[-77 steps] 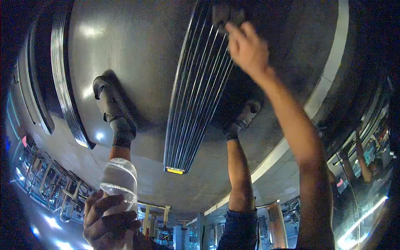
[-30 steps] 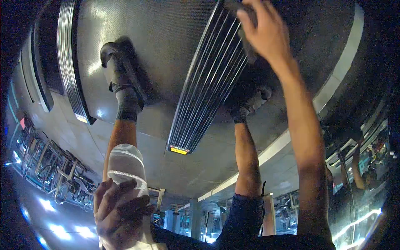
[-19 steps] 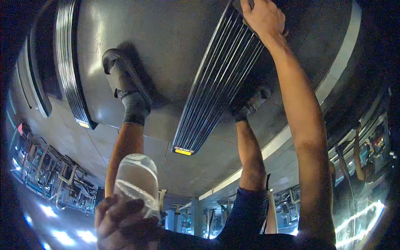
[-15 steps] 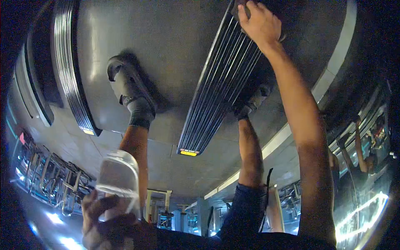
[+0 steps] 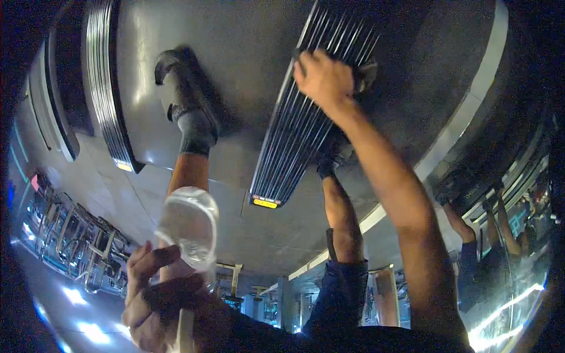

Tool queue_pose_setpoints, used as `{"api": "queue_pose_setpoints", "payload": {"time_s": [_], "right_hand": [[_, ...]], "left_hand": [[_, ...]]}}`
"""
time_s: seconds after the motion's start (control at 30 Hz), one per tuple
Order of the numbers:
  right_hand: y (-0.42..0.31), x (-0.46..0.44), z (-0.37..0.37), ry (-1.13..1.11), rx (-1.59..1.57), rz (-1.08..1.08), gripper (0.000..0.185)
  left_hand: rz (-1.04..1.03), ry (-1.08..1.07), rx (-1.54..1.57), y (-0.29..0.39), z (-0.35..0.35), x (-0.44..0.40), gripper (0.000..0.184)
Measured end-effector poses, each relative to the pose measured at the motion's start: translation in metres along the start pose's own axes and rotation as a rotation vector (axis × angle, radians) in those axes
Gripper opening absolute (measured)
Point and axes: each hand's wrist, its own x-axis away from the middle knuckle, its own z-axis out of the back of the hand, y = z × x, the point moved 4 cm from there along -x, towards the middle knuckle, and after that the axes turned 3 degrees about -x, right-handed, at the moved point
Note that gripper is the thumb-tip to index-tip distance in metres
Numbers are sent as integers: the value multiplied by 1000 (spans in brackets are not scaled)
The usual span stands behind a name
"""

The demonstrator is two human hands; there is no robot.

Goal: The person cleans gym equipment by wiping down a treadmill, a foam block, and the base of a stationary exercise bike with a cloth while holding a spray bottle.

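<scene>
My left hand is wrapped round a clear bottle with liquid in it, low at the left in front of my leg. At the upper middle my right hand presses down on a ribbed black side rail. A dark cloth shows beside the knuckles of that hand, and part of it is hidden under the palm. The rail ends in a yellow label.
One shoed foot stands on the dark belt left of the rail, the other foot right of it. A second ribbed rail runs along the left. Gym equipment and bright lights fill the lower left; a reflective surface is at the right.
My right hand has come down and left along the rail with the dark cloth. The bottle in my left hand has shifted and tilted; the bodily view has moved slightly.
</scene>
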Motion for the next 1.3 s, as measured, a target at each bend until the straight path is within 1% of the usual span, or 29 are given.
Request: {"api": "queue_pose_setpoints", "payload": {"time_s": [0.1, 0.13, 0.2, 0.27, 0.33, 0.37, 0.4, 0.43, 0.47, 0.5, 0.57, 0.6, 0.67, 0.73, 0.77, 0.8, 0.87, 0.93, 1.0, 1.07, 1.13, 1.17, 1.27, 1.3], "right_hand": [[-35, 59, -37, -150, 14, 132, 28], [-45, 79, -53, -210, 40, 177, 29], [-64, 112, -75, -312, 66, 222, 31], [-69, 120, -80, -383, -26, 165, 33], [-65, 106, -47, -482, -150, 88, 33], [-61, 93, -22, -448, -240, -13, 34], [-56, 78, 2, -336, -248, -70, 33], [-44, 65, 14, -135, -220, -38, 30], [-29, 46, 26, -55, -255, -35, 34], [-21, 27, 44, -15, -207, -32, 33], [-7, -8, 61, 212, -64, 41, 27], [-9, -22, 68, 101, -43, -62, 34], [5, -42, 46, 59, -17, 25, 29], [-7, -31, 34, 129, -35, -19, 31], [-8, -25, 29, -124, -102, -172, 35], [-7, -9, 7, 219, -7, 117, 22], [-21, 20, -23, 40, 34, 165, 23], [-40, 62, -50, 21, 18, 274, 23], [-59, 96, -69, -65, -48, 375, 23], [-75, 116, -81, -272, -99, 386, 22], [-85, 113, -71, -294, -220, 504, 21], [-77, 112, -69, -414, -252, 425, 19], [-53, 78, 4, -168, -335, 231, 20], [-37, 66, 24, 8, -329, 207, 21]], "left_hand": [[215, 15, 164, 36, -27, -6, 23], [224, -9, 191, 41, -34, -2, 21], [146, -110, 214, 40, -44, 13, 18], [77, -195, 194, 39, -54, 21, 17], [72, -242, 205, 37, -56, 26, 16], [73, -241, 228, 33, -60, 32, 16], [77, -240, 251, 30, -62, 37, 16], [62, -254, 239, 29, -63, 41, 16], [50, -272, 230, 28, -63, 44, 17], [33, -289, 221, 27, -63, 46, 17], [5, -299, 210, 25, -63, 48, 18], [-2, -296, 208, 25, -62, 49, 19], [2, -292, 216, 25, -59, 49, 19], [27, -287, 232, 25, -55, 47, 20], [0, -300, 209, 23, -54, 46, 20], [9, -308, 198, 21, -51, 45, 20], [16, -319, 180, 19, -47, 43, 21], [9, -317, 171, 17, -44, 41, 21], [17, -311, 160, 16, -42, 39, 21], [29, -310, 157, 17, -41, 34, 21], [10, -315, 165, 16, -41, 32, 22], [2, -312, 163, 16, -43, 34, 23], [-8, -336, 165, 14, -47, 39, 25], [1, -357, 161, 15, -47, 39, 25]]}}
